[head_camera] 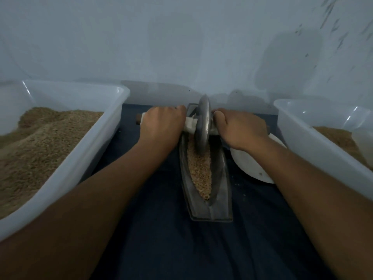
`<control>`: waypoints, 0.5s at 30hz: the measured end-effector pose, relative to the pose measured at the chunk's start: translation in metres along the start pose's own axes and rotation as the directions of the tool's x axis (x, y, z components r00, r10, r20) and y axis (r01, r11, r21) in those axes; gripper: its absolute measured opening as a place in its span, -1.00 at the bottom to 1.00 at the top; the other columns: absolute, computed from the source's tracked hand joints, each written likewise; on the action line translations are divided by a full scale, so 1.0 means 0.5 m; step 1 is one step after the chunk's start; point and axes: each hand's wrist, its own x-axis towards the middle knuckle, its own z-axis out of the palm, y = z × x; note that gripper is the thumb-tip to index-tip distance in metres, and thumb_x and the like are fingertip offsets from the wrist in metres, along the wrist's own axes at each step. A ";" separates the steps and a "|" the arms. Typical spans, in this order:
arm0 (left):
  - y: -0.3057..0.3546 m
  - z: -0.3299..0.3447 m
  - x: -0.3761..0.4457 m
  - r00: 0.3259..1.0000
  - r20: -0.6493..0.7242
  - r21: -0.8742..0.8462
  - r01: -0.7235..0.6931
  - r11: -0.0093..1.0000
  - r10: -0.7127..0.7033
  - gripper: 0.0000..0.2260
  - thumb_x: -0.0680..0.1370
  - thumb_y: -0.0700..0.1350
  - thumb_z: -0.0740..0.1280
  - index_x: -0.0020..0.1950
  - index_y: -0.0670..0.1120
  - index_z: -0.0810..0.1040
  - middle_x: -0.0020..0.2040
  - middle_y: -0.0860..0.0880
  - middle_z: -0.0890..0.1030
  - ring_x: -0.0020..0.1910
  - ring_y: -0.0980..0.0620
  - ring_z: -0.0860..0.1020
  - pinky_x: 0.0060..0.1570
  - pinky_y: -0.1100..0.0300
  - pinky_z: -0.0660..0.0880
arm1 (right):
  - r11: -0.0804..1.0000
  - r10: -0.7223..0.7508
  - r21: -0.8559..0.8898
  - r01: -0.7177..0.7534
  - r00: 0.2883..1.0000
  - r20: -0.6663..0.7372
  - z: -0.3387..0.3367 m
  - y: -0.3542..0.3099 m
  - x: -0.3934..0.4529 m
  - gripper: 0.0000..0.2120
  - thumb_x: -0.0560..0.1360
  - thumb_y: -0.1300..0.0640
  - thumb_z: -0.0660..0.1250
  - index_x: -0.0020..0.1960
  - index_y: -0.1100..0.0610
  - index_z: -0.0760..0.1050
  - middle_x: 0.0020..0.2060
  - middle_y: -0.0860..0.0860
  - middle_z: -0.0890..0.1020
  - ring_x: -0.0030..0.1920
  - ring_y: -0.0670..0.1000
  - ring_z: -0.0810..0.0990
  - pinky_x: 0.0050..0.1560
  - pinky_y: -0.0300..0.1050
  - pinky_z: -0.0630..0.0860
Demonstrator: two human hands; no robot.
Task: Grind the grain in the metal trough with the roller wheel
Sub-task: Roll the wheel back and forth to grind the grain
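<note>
A boat-shaped metal trough (223, 190) lies lengthwise on a dark blue cloth, filled with tan grain (200, 172). A grey metal roller wheel (202, 122) stands upright in the far half of the trough, its rim down in the grain. An axle handle runs through the wheel to both sides. My left hand (161, 126) grips the left handle, which is wrapped in white. My right hand (241, 128) grips the right handle close to the wheel. Both arms reach forward from the bottom of the view.
A large translucent plastic tub (113, 110) heaped with grain stands on the left. A second tub (292, 118) with grain stands on the right. A white dish (250, 166) lies between the trough and the right tub. A pale wall rises close behind.
</note>
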 end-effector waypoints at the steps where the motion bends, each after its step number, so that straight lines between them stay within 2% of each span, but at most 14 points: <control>1: 0.001 -0.006 -0.005 1.000 -0.006 0.018 -0.008 1.000 0.008 -0.90 0.60 -0.15 0.29 0.10 -0.05 0.43 -0.09 -0.02 0.63 -0.16 -0.04 0.63 -0.47 0.13 0.03 | 1.000 0.009 0.012 -0.009 1.000 0.005 -0.001 0.000 -0.012 -0.55 0.68 -0.10 -0.13 0.00 -0.03 0.52 -0.15 0.01 0.61 -0.13 0.13 0.56 -0.31 -0.08 0.29; 5: 0.004 -0.029 -0.043 0.999 -0.015 0.040 -0.036 0.999 0.036 -0.88 0.60 -0.13 0.28 0.11 -0.05 0.41 -0.06 0.01 0.62 -0.14 -0.02 0.63 -0.41 0.14 0.14 | 1.000 -0.001 0.018 0.002 0.999 -0.048 -0.008 -0.009 -0.069 -0.46 0.68 -0.12 -0.16 0.12 -0.01 0.59 -0.09 0.03 0.66 -0.09 0.13 0.59 -0.18 -0.05 0.41; 7: 0.002 -0.041 -0.071 0.999 0.004 0.012 -0.036 0.999 0.036 -0.84 0.59 -0.10 0.30 0.14 -0.04 0.40 -0.04 0.01 0.62 -0.12 -0.01 0.63 -0.40 0.15 0.16 | 0.998 -0.055 0.013 0.057 0.987 -0.150 -0.020 -0.023 -0.098 -0.48 0.69 -0.09 -0.12 0.03 0.02 0.61 -0.15 0.01 0.66 -0.14 0.12 0.60 -0.19 -0.04 0.42; 9: -0.002 -0.053 -0.099 0.999 0.040 -0.063 -0.014 0.998 0.017 -0.80 0.56 -0.10 0.33 0.14 -0.04 0.39 -0.02 0.00 0.62 -0.09 -0.04 0.62 -0.35 0.14 0.32 | 0.994 -0.107 0.013 0.113 0.971 -0.215 -0.036 -0.039 -0.127 -0.48 0.68 -0.07 -0.10 -0.04 0.03 0.61 -0.19 -0.01 0.66 -0.17 0.10 0.60 -0.17 0.00 0.45; 11: -0.007 -0.069 -0.123 0.996 0.088 -0.127 0.001 0.992 0.010 -0.76 0.54 -0.15 0.35 0.14 -0.05 0.38 -0.03 -0.03 0.60 -0.09 -0.10 0.61 -0.22 0.03 0.54 | 0.989 -0.136 0.018 0.145 0.959 -0.247 -0.049 -0.050 -0.151 -0.49 0.66 -0.08 -0.08 -0.04 0.03 0.63 -0.17 -0.02 0.68 -0.16 0.09 0.61 -0.10 0.04 0.49; 12: -0.009 -0.078 -0.132 0.995 0.097 -0.131 -0.005 0.991 0.017 -0.76 0.53 -0.17 0.35 0.14 -0.06 0.37 -0.03 -0.04 0.59 -0.09 -0.11 0.61 -0.18 -0.03 0.58 | 0.988 -0.135 0.036 0.150 0.955 -0.266 -0.053 -0.053 -0.162 -0.51 0.65 -0.07 -0.05 -0.02 0.04 0.64 -0.15 -0.02 0.69 -0.14 0.09 0.62 -0.09 0.04 0.51; 15: -0.010 -0.105 -0.143 0.998 0.049 -0.104 -0.041 0.994 0.047 -0.80 0.54 -0.21 0.32 0.11 -0.06 0.39 -0.06 -0.03 0.59 -0.12 -0.09 0.60 -0.23 0.05 0.55 | 0.985 -0.086 0.110 0.129 0.940 -0.330 -0.058 -0.054 -0.196 -0.59 0.65 -0.05 0.04 -0.01 0.04 0.65 -0.16 -0.03 0.70 -0.14 0.06 0.63 -0.14 0.00 0.54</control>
